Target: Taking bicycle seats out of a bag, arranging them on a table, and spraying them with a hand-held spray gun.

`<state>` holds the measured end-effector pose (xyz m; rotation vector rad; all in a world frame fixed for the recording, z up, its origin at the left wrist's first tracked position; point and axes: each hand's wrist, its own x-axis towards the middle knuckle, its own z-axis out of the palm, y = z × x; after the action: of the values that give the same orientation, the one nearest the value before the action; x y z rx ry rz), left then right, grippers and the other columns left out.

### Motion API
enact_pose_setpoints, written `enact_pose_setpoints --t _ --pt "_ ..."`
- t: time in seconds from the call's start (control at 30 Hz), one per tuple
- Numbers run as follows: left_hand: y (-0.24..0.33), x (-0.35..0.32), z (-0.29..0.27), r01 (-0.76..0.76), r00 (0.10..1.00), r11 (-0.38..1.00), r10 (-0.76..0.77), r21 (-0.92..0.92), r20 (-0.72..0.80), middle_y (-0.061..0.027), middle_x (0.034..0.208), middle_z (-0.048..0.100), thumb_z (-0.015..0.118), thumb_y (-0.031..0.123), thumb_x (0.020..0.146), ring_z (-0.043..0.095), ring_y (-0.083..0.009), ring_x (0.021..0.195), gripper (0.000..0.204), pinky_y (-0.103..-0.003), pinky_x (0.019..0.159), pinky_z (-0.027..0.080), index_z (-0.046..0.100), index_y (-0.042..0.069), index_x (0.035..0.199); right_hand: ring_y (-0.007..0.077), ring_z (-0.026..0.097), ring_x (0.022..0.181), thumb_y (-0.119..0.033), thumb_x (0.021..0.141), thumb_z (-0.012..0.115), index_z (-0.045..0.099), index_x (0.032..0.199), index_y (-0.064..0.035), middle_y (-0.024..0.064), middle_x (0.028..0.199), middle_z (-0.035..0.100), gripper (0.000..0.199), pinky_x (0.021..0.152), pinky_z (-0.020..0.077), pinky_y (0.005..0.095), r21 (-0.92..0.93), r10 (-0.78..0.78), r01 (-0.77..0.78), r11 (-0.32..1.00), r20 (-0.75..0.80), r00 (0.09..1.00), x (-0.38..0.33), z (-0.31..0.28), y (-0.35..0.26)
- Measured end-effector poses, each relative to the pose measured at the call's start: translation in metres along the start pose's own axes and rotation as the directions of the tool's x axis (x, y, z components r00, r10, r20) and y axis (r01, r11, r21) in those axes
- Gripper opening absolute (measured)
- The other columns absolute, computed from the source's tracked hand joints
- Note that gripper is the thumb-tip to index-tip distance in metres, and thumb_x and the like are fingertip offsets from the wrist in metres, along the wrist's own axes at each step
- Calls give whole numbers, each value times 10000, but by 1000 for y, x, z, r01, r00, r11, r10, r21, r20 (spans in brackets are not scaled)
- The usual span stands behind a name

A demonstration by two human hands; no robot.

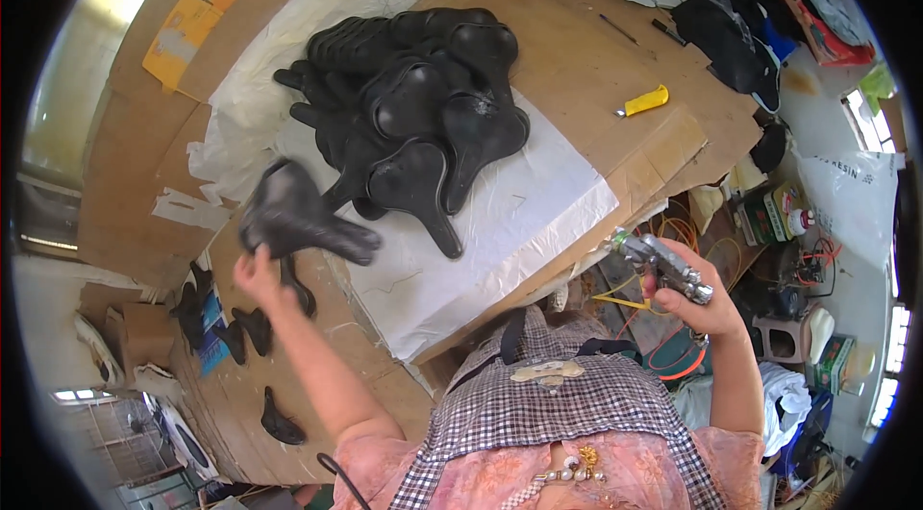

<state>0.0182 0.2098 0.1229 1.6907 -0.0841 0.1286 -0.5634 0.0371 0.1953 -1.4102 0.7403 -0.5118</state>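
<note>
One black bicycle saddle [293,207], blurred, is left of the frame's centre, its lower-left edge pinched by the fingers of the left hand [260,277]. Its wide rear lies toward the upper left and its narrow nose toward the lower right, so the long axis slants down across the picture. The right hand [710,297], right of centre, is wrapped around one metal spray gun [665,265], whose front end faces the upper left. At upper centre is one heap of black saddles [407,178], at least five, overlapping too much for a full count, partly on a white sheet [413,308]. One more saddle [281,419] lies apart at lower left. One yellow-handled knife [646,101] and two pens [618,27] lie at upper right.
</note>
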Motion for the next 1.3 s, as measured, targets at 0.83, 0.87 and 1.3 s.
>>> enact_pose_setpoints --t 0.83,0.87,1.3 --pt "66 -65 171 40 752 969 131 -243 646 -70 807 594 719 79 726 553 -122 567 373 -242 506 460 573 4 1060 126 583 778 -120 788 679 421 1282 11 58 880 615 572 712 480 276 -93 74 -51 994 258 963 21 -1 -17" --pt "57 -41 137 117 880 915 85 -386 468 -70 809 583 718 96 742 558 -133 580 391 -249 507 463 541 14 1081 121 580 770 -118 788 676 431 1272 8 63 874 616 557 712 477 275 -109 124 -97 989 281 952 26 3 -21" --pt "-138 -62 137 705 621 709 -617 -1 483 -55 947 583 691 102 736 562 -171 670 430 -304 575 474 526 69 1133 118 568 736 -244 774 710 431 1266 46 79 852 595 635 649 458 235 -45 -99 98 994 -44 994 29 58 -55"
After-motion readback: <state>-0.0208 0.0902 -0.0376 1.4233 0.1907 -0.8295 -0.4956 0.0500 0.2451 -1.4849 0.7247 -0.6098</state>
